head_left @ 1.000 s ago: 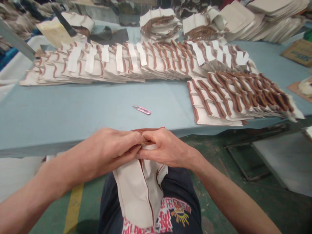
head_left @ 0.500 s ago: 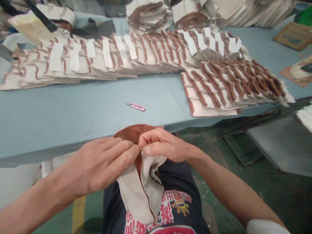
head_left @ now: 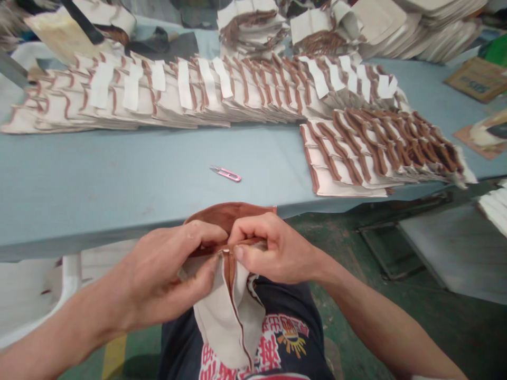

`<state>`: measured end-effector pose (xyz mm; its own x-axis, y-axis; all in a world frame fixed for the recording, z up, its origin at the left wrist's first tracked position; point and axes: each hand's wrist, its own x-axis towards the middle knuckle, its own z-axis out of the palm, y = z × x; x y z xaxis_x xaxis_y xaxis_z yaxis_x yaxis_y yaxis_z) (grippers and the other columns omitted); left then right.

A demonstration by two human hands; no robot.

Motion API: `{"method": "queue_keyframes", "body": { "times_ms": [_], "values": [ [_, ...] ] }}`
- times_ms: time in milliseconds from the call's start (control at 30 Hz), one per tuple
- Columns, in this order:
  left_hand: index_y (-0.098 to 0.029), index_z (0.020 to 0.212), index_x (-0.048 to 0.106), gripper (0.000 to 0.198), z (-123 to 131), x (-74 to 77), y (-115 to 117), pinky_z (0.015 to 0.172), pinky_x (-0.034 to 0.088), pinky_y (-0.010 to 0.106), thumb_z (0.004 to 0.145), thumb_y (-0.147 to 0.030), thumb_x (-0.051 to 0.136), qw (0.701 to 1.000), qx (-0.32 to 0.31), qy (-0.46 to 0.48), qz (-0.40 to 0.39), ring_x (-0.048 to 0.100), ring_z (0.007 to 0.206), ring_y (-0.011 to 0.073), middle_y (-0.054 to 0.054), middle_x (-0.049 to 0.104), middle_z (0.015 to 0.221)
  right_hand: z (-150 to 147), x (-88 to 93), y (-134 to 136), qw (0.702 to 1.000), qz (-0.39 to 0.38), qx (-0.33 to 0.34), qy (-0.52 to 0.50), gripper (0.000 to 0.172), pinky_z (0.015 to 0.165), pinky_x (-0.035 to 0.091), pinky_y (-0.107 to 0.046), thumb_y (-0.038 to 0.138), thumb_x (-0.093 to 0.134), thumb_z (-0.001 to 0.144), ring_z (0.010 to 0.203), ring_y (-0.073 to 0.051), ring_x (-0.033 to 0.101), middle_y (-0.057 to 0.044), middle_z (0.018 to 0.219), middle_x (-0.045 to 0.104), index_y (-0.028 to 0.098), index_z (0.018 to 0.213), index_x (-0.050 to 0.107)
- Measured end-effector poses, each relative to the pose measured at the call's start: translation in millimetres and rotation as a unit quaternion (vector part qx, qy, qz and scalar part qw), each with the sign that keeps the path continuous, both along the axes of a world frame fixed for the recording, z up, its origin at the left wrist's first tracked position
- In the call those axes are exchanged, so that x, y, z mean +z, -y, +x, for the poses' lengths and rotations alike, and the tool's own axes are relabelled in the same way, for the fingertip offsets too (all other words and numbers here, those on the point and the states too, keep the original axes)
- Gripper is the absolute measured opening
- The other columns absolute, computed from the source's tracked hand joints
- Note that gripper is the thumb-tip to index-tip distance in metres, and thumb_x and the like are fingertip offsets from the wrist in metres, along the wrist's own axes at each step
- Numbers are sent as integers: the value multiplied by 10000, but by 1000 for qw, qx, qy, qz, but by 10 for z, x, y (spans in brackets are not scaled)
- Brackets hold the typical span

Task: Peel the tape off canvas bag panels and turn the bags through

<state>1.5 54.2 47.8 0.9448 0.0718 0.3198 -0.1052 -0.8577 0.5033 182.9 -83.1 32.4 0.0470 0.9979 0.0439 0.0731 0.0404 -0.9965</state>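
Between my hands, just off the table's front edge, hangs a cream fabric piece (head_left: 219, 309) with brown inner cloth and a dark brown seam running down it. My left hand (head_left: 170, 272) pinches its upper edge from the left, thumb below and fingers above. On the other side of the seam, my right hand (head_left: 273, 248) grips the same edge between thumb and curled forefinger. The brown part (head_left: 233, 211) arches up behind my fingers. Pink thread snips (head_left: 226, 173) lie on the table beyond, touched by neither hand.
A long overlapping row of cream and brown pieces (head_left: 158, 97) with white paper strips spans the blue-covered table (head_left: 138, 174). A second row (head_left: 368, 153) lies at right. Stacked bundles (head_left: 253, 29) and a cardboard box (head_left: 475, 79) stand farther back.
My left hand has turned, its thumb now showing beneath the fingers. The top of the seam between my hands has come into sight. The fabric is still held; the view has shifted slightly.
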Motion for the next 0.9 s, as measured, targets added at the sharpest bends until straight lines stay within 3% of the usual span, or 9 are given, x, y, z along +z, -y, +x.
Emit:
{"method": "queue_keyframes", "body": {
  "times_ms": [100, 200, 333, 400, 467, 600, 733, 900],
  "values": [
    [-242, 1088, 617, 114, -19, 58, -35, 661, 497, 238, 1039, -210, 520, 995, -18, -70, -65, 687, 741, 130, -31, 737, 909, -14, 8, 32, 992, 59, -26, 105, 119, 573, 399, -210, 129, 543, 822, 576, -82, 507, 39, 657, 607, 173, 735, 611],
    [-229, 1058, 638, 225, -36, 78, -107, 707, 491, 245, 1125, -255, 425, 986, -46, -133, -85, 660, 765, 135, -23, 715, 891, -27, -17, 54, 976, 99, -48, 188, 124, 621, 434, -224, 122, 546, 821, 630, -103, 598, 2, 709, 688, 166, 757, 642],
    [-211, 844, 582, 332, 11, -6, -147, 612, 415, 296, 1134, -233, 422, 994, -79, -48, 52, 562, 634, 150, -13, 637, 730, -35, -64, 51, 975, 93, -51, 193, 125, 594, 417, -218, 135, 542, 825, 608, -99, 580, 11, 699, 682, 177, 760, 641],
    [-216, 740, 529, 398, 46, -89, -156, 557, 357, 314, 1126, -217, 437, 989, -68, 16, 131, 486, 558, 145, -23, 580, 641, -33, -91, 31, 981, 75, -51, 169, 121, 557, 381, -213, 147, 544, 829, 561, -85, 512, 33, 662, 635, 183, 746, 624],
    [-218, 694, 493, 453, 62, -175, -178, 527, 319, 315, 1140, -248, 419, 985, -47, 42, 162, 442, 519, 134, -35, 532, 590, -27, -120, 5, 986, 58, -50, 148, 119, 548, 367, -212, 157, 547, 831, 543, -79, 471, 43, 650, 606, 184, 734, 610],
    [-215, 707, 494, 497, 28, -234, -250, 516, 326, 295, 1167, -353, 364, 993, -41, 24, 112, 461, 506, 121, -42, 532, 587, -8, -141, -10, 990, 49, -22, 129, 123, 578, 398, -215, 173, 560, 865, 595, -96, 537, 26, 694, 653, 179, 771, 640],
    [-193, 886, 609, 378, -4, -114, -260, 580, 422, 259, 1160, -358, 408, 995, -86, -39, 29, 594, 613, 128, -11, 657, 734, 33, -80, 48, 977, 90, 0, 191, 144, 650, 422, -236, 155, 574, 924, 654, -110, 590, 2, 754, 721, 171, 833, 684],
    [-198, 906, 620, 380, 63, 35, -192, 589, 411, 237, 1140, -448, 455, 991, -93, -75, -66, 575, 651, 125, -14, 655, 775, 84, 9, 118, 952, 129, 5, 277, 161, 709, 447, -265, 164, 578, 974, 723, -141, 651, -28, 803, 760, 166, 887, 713]
  ]
}}
